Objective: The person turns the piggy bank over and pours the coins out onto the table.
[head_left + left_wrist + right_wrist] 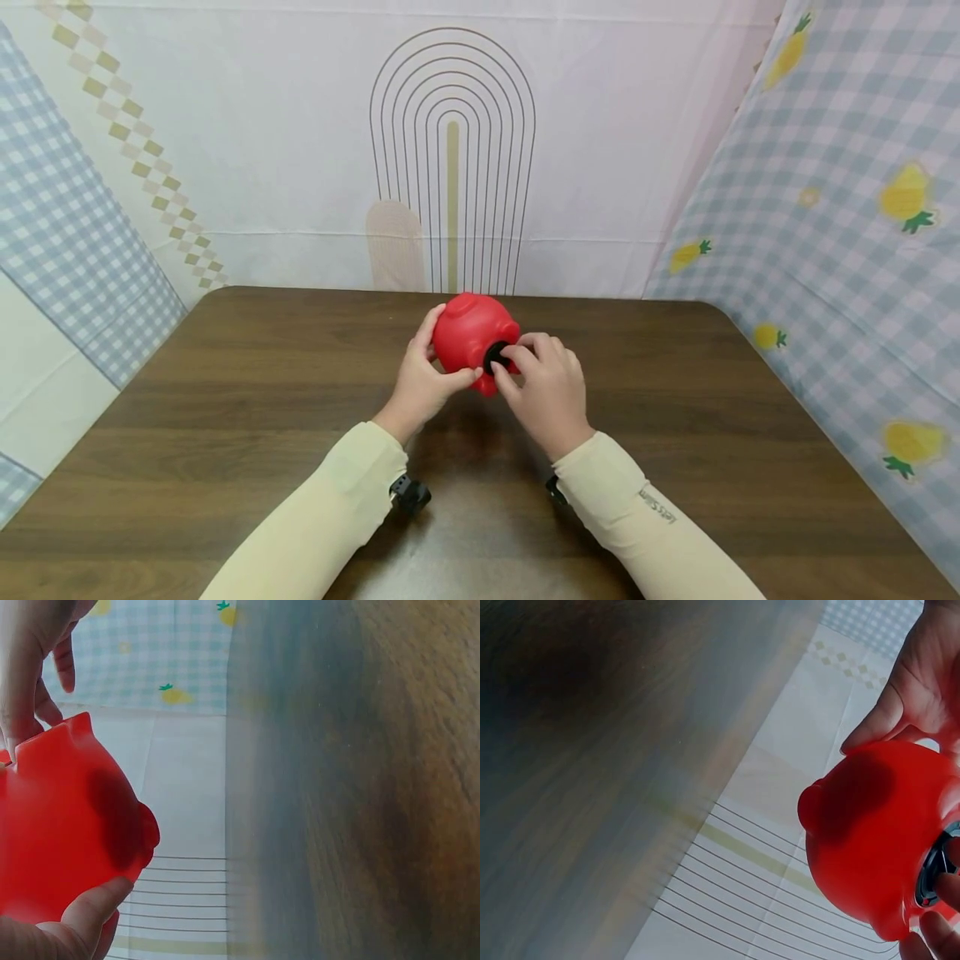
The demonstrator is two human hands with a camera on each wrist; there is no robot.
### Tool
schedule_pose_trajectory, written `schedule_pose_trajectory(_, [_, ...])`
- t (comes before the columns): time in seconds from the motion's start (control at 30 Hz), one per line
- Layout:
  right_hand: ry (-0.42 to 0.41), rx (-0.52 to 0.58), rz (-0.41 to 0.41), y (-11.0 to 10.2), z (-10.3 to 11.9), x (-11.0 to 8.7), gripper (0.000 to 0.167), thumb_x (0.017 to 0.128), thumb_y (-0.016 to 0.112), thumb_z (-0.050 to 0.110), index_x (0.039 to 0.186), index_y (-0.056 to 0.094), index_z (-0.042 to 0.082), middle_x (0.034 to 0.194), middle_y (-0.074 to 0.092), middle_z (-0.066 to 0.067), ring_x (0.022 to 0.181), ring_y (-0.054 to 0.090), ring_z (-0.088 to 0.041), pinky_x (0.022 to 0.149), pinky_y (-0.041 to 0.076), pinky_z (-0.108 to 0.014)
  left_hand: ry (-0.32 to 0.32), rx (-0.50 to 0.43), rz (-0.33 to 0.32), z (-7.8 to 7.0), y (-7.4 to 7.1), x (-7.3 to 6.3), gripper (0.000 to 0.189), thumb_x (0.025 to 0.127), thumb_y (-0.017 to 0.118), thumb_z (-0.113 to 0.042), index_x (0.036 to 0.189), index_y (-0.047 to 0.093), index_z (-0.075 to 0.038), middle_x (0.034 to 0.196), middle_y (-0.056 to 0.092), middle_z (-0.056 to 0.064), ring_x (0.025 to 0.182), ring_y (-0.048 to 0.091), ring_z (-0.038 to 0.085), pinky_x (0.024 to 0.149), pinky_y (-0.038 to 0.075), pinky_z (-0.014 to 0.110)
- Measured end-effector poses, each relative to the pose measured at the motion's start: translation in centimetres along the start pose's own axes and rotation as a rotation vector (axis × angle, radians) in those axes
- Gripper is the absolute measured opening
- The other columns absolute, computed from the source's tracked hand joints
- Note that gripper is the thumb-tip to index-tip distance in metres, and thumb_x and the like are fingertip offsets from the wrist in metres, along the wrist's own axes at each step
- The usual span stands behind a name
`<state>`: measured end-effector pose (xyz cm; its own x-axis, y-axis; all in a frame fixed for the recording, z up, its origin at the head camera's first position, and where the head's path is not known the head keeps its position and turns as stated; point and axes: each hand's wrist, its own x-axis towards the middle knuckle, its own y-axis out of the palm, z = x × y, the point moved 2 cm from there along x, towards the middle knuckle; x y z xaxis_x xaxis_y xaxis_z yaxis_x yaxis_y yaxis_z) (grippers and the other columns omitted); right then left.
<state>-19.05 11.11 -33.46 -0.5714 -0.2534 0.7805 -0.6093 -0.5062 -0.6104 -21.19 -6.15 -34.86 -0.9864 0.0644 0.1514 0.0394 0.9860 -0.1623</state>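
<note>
A round red piggy bank (468, 333) with stubby feet is held up over the table, tipped so that its underside faces my right hand. My left hand (423, 383) grips it, fingers along the far left side and thumb by the underside. In the left wrist view the thumb presses on the red body (60, 825) near the snout. Set in the underside is a round black plug (932, 870). The thumb and fingertips of my right hand (551, 387) pinch at this plug, covering part of it.
A dark brown wooden table (262, 400) spreads beneath both hands. Behind it hangs a white cloth (300, 167) with printed arches. Checked cloth (847, 233) with a yellow fruit print borders the right side. Small black cameras (411, 493) sit at the wrists.
</note>
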Motion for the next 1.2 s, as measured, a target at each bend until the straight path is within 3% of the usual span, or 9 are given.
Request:
schedule_pose_trajectory(0.27, [0.013, -0.021, -0.027, 0.25, 0.44, 0.02, 0.019, 0.078, 0.080, 0.018, 0.091, 0.074, 0.005, 0.095, 0.063, -0.011, 0.085, 0.060, -0.027, 0.071, 0.053, -0.043, -0.011, -0.016, -0.018, -0.05, 0.00, -0.11, 0.090, 0.074, 0.079, -0.011, 0.147, 0.031, -0.032, 0.138, 0.038, 0.004, 0.123, 0.042, 0.028, 0.086, 0.055, 0.045])
schedule_pose_trajectory(0.7, [-0.041, -0.006, -0.066, 0.56, 0.46, -0.17, 0.021, 0.078, 0.080, 0.014, 0.094, 0.074, 0.003, 0.098, 0.064, -0.013, 0.088, 0.060, -0.028, 0.072, 0.054, -0.045, -0.003, -0.041, -0.014, -0.07, -0.15, -0.15, 0.089, 0.075, 0.078, -0.009, 0.147, 0.031, -0.031, 0.139, 0.039, 0.003, 0.122, 0.042, 0.027, 0.087, 0.054, 0.044])
schedule_pose_trajectory(1.2, [-0.206, 0.006, -0.115, 0.61, 0.02, 0.07, 0.013, 0.079, 0.078, 0.010, 0.089, 0.071, 0.003, 0.094, 0.063, -0.012, 0.085, 0.060, -0.029, 0.069, 0.053, -0.045, 0.002, -0.005, 0.006, -0.01, -0.40, -0.13, 0.088, 0.075, 0.078, -0.011, 0.147, 0.031, -0.029, 0.138, 0.041, 0.005, 0.119, 0.045, 0.029, 0.086, 0.055, 0.043])
